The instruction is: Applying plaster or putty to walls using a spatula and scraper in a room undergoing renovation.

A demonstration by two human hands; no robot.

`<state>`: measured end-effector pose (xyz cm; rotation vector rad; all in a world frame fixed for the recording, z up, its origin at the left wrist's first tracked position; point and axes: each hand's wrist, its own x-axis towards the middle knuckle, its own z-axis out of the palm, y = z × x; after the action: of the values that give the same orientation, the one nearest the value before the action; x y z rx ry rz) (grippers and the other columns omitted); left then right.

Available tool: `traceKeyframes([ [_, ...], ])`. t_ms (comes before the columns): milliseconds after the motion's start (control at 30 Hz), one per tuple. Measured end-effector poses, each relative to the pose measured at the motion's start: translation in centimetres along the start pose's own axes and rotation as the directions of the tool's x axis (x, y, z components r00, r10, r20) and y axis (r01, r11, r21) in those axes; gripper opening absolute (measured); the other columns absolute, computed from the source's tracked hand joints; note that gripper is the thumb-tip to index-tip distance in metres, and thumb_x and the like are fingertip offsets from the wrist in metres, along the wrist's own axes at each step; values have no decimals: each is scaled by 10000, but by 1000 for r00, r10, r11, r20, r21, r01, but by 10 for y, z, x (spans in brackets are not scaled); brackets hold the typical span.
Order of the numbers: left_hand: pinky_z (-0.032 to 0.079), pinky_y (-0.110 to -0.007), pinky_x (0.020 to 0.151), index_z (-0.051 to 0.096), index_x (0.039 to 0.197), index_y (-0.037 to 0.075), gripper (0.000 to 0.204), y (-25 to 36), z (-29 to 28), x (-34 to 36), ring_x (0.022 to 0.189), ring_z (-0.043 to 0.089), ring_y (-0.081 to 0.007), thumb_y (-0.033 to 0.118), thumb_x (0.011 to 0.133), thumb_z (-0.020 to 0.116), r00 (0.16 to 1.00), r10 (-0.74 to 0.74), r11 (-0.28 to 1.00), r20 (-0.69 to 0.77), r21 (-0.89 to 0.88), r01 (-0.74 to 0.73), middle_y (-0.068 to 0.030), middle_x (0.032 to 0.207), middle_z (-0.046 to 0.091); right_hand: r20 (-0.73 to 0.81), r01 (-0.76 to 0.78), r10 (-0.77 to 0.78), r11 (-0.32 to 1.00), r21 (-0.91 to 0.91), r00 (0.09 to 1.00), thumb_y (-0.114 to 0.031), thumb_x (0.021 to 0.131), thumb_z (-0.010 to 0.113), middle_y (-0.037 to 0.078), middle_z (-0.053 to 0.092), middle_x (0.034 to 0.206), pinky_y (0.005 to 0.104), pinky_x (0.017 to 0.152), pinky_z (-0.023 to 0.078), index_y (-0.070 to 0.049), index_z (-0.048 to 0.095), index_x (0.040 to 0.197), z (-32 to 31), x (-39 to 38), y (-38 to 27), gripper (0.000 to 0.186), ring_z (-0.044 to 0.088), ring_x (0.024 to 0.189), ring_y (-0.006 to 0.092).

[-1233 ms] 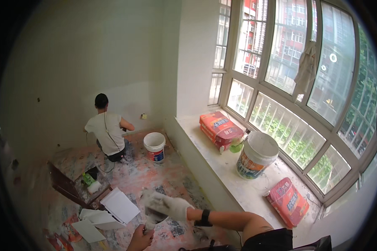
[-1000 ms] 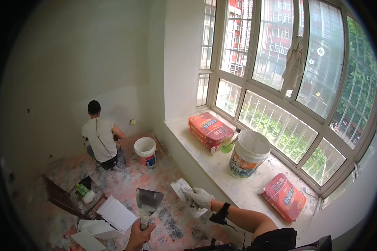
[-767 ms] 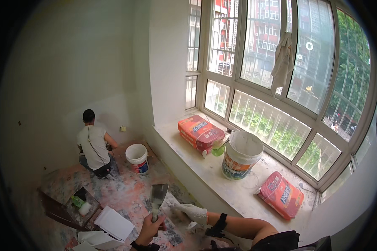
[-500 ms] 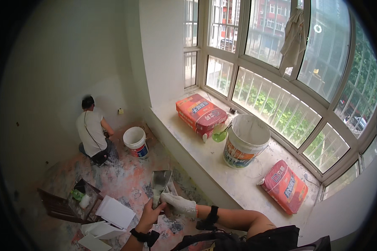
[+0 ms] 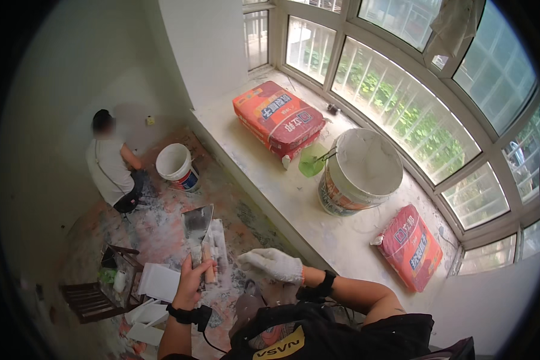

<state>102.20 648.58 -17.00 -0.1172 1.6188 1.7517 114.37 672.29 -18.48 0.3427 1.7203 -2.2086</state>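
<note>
My bare left hand (image 5: 189,282) is closed around a putty knife (image 5: 198,223) with a broad metal blade pointing up and away. Against it lies a flat plastering trowel (image 5: 219,237), its wooden handle along my fingers; that same hand appears to hold both. My right hand (image 5: 273,264), in a whitish work glove, hovers to the right of the tools, apart from them. Its fingers are stretched out towards the left and nothing shows in them.
On the sill stand a big putty-smeared bucket (image 5: 361,174), stacked red-orange bags (image 5: 279,117), another bag (image 5: 409,249) and a green scoop (image 5: 311,161). A co-worker (image 5: 111,165) crouches by a white bucket (image 5: 175,163). A dark wooden chair (image 5: 90,300) and white panels (image 5: 159,281) lie lower left.
My right hand has come off the tools and moved to the right. My left hand has shifted left with the putty knife, and the trowel now shows more fully. The view has tilted downward.
</note>
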Motion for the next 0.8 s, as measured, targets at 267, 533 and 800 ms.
traceKeyframes([
  [267,541,-308,683,500,1263,-31,421,68,4,67,761,642,-188,31,877,654,955,13,995,298,90,-41,-145,979,654,-494,3,180,938,347,851,-439,1031,520,71,671,1037,289,768,563,-9,611,1219,-87,-76,22,478,652,856,139],
  [533,496,-263,659,552,1167,17,312,89,70,166,748,597,-135,53,887,686,903,55,984,426,132,-123,-78,947,656,-875,142,269,926,350,402,-458,999,567,85,692,921,348,683,608,-25,622,1116,-157,-173,30,452,700,743,202],
  [800,479,-258,640,554,1173,30,351,93,169,232,724,579,-116,54,864,721,919,30,969,394,214,-123,-40,888,624,-907,341,359,843,416,220,-470,1003,548,59,652,946,389,779,581,-63,584,1149,-289,-185,66,433,664,837,210],
])
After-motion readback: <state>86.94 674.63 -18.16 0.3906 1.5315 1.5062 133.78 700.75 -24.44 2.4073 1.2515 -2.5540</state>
